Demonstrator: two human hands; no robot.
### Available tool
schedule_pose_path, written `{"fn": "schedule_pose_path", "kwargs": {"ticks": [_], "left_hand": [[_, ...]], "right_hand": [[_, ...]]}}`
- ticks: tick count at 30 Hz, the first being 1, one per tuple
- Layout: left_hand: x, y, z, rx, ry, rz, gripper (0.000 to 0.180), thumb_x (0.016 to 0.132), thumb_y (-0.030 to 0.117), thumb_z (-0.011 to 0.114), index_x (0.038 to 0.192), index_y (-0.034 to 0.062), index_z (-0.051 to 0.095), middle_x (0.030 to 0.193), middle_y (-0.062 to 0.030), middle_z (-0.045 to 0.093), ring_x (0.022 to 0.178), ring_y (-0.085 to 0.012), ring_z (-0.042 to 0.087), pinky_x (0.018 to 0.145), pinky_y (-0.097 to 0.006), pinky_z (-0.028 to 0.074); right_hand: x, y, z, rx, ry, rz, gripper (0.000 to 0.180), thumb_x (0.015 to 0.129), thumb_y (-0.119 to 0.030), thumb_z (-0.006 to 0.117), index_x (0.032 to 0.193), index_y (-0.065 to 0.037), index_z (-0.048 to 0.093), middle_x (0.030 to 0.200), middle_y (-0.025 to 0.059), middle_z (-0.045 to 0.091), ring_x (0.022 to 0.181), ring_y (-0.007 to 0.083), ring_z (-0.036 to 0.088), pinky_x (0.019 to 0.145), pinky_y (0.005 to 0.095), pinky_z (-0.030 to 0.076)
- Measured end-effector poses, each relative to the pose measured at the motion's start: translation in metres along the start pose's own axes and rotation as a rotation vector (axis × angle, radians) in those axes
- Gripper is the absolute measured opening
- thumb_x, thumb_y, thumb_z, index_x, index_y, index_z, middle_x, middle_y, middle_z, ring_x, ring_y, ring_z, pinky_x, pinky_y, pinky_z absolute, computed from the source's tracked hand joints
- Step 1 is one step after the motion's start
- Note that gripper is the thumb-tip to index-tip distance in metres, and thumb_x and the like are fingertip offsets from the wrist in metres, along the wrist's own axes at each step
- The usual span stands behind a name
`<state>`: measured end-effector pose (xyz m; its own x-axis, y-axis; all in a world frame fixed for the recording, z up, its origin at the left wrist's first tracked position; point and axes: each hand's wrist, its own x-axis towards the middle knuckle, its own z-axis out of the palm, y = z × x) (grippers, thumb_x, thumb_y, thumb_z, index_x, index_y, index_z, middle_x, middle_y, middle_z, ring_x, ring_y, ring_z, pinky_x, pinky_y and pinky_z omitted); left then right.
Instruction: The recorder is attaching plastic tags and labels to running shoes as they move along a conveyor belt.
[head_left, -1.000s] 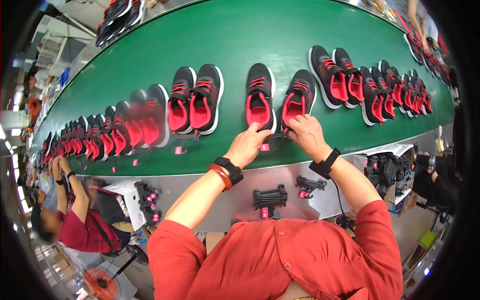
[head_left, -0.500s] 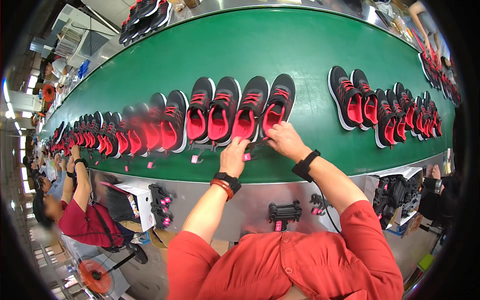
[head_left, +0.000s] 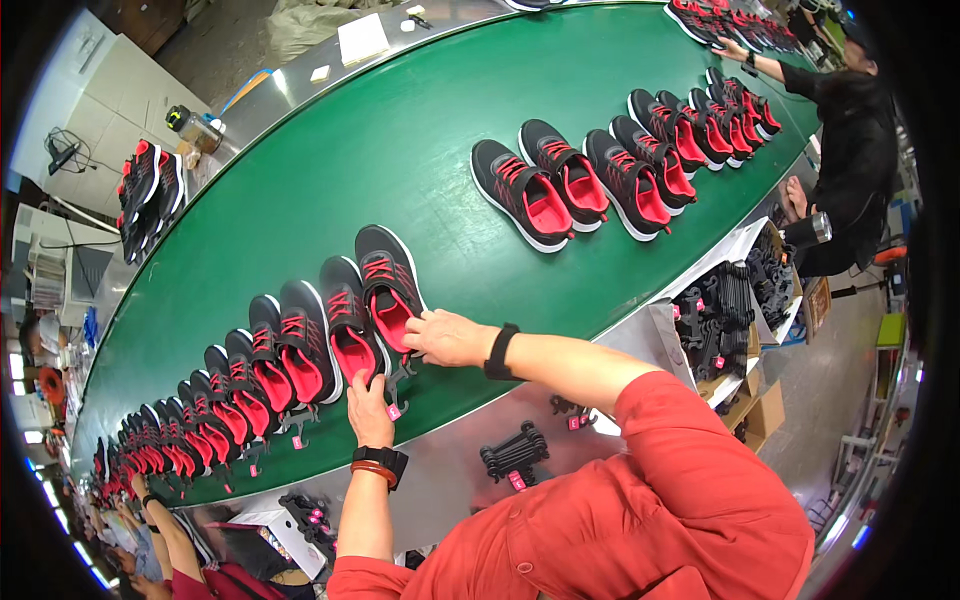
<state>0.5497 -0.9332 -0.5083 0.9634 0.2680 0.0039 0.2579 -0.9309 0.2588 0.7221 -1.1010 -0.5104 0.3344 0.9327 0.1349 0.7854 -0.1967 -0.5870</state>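
Red sleeves of the wearer fill the near edge, both forearms reaching up to a green conveyor belt (head_left: 400, 150). Black hanger clips (head_left: 513, 455) with a pink tag lie on the steel ledge (head_left: 450, 480) just below the belt, between the two arms. Left hand (head_left: 369, 405), wrist carrying a black watch and an orange band, rests at the heel of a black-and-red shoe (head_left: 350, 325); fingers extended and touching the heel, whether they pinch anything cannot be told. Right hand (head_left: 447, 337), black watch at the wrist, lies loosely curled with fingertips at the heel opening of the neighbouring shoe (head_left: 390, 285), nothing visibly closed in it. A black hanger with pink tag (head_left: 395, 385) lies on the belt just beside both hands. To the left, a long row of matching shoes (head_left: 230, 380) runs along the belt's near edge, each with a tag. Farther right, another group of shoes (head_left: 600, 175), well apart. Box of black hangers (head_left: 720, 310) beside the ledge. Far right, a person in black (head_left: 850, 130) at the belt.
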Motion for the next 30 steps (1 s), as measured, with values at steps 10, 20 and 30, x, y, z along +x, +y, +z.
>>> {"fn": "schedule_pose_path", "kwargs": {"ticks": [10,20,30], "left_hand": [[-0.012,-0.009,-0.033,0.125,0.011,0.050,0.074,0.064,-0.016,0.049,0.135,0.0058,0.047,0.146,-0.0262,0.032,0.122,-0.0456,0.045,0.099,-0.047,0.040],[0.002,0.055,-0.017,0.104,0.026,0.133,0.071,0.064,-0.010,0.057,0.132,0.0077,0.050,0.144,-0.0251,0.035,0.128,-0.0436,0.038,0.105,-0.051,0.032],[0.045,0.080,-0.004,-0.004,0.059,0.112,0.060,0.067,-0.009,0.054,0.125,0.0067,0.056,0.137,-0.0204,0.045,0.124,-0.0388,0.044,0.104,-0.049,0.034]], "right_hand": [[-0.114,0.145,-0.160,0.096,1.034,0.647,0.024,0.074,-0.003,0.058,0.097,0.001,0.062,0.092,0.0197,0.061,0.100,0.0351,0.056,0.090,0.0415,0.046],[-0.325,0.296,-0.274,-0.422,0.994,1.527,0.045,0.082,-0.020,0.057,0.125,-0.008,0.053,0.126,0.0193,0.054,0.119,0.0382,0.050,0.100,0.0476,0.041],[-0.307,0.333,-0.247,-0.630,0.703,1.313,0.045,0.082,-0.026,0.065,0.125,-0.018,0.054,0.125,0.0102,0.055,0.119,0.0344,0.049,0.097,0.0527,0.039]]}}
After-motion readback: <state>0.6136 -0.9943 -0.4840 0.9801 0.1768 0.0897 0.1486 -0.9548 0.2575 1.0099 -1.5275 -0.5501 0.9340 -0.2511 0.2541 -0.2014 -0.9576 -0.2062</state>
